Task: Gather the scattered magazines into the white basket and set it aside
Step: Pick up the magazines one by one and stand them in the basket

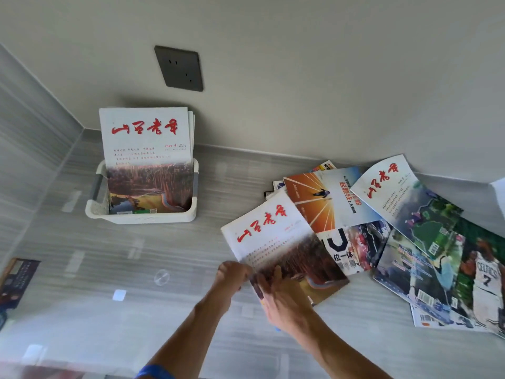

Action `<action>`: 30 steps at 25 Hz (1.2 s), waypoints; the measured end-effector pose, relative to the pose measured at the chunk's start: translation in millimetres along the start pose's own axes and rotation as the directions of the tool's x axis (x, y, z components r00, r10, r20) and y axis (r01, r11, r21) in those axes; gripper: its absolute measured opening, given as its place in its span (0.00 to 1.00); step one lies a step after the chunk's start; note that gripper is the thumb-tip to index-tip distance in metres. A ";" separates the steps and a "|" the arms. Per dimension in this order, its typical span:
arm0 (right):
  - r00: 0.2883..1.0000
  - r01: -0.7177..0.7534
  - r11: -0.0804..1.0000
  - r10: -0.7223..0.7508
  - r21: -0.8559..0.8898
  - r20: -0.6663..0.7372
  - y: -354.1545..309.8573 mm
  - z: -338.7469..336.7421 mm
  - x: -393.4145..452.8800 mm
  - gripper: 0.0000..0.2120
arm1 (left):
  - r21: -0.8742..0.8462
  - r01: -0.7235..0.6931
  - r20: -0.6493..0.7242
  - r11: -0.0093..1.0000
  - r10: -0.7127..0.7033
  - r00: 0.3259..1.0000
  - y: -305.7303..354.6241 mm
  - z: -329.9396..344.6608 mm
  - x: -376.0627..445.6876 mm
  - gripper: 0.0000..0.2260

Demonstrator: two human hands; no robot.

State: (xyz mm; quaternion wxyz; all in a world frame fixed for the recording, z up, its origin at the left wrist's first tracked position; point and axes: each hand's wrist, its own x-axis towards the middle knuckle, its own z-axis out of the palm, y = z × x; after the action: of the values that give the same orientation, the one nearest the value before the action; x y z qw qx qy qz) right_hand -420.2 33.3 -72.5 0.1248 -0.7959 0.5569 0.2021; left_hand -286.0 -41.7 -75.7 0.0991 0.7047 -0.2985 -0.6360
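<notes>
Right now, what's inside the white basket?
Magazines stand upright in the white basket. The front magazine has red calligraphy over a reddish landscape. Edges of a few more show behind it; their covers and number are hidden.

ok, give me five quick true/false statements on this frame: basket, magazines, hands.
1. The white basket already holds magazines standing upright. True.
2. Both hands are on the magazine with red title script nearest the person. True: the left hand grips its near corner and the right hand lies on its cover.
3. The basket sits right of the scattered pile. False: it sits left.
4. The wall socket has a plug in it. False: nothing is plugged in.
5. All magazines are gathered. False: several remain scattered.
</notes>
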 end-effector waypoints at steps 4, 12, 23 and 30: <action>0.915 -0.305 0.810 0.395 0.501 -0.082 52.4 2.7 -5.1 0.19 | -0.091 0.053 0.019 0.994 -0.052 0.998 -3.2 15.7 6.2 0.04; 0.559 -0.394 0.066 0.809 0.917 0.182 60.5 16.4 -29.0 0.10 | -0.032 -0.063 -0.103 0.998 0.059 0.993 -26.2 35.4 3.7 0.14; 0.923 0.293 -0.164 0.306 0.942 -0.234 34.5 -108.8 -19.0 0.13 | -0.509 -0.429 -0.056 0.746 0.468 0.882 0.9 -98.3 -27.4 0.08; 0.803 0.007 0.406 0.542 0.914 -0.247 -9.6 -112.8 36.7 0.05 | 0.128 -0.628 -0.459 0.768 0.607 0.649 7.3 -169.5 -47.0 0.08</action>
State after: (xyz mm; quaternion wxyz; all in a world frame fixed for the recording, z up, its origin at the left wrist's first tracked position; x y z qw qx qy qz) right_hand -379.7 -41.9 10.4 0.3305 -0.5284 0.7145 -0.3178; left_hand -126.8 -62.5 -3.5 0.3945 0.6916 -0.4728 -0.3775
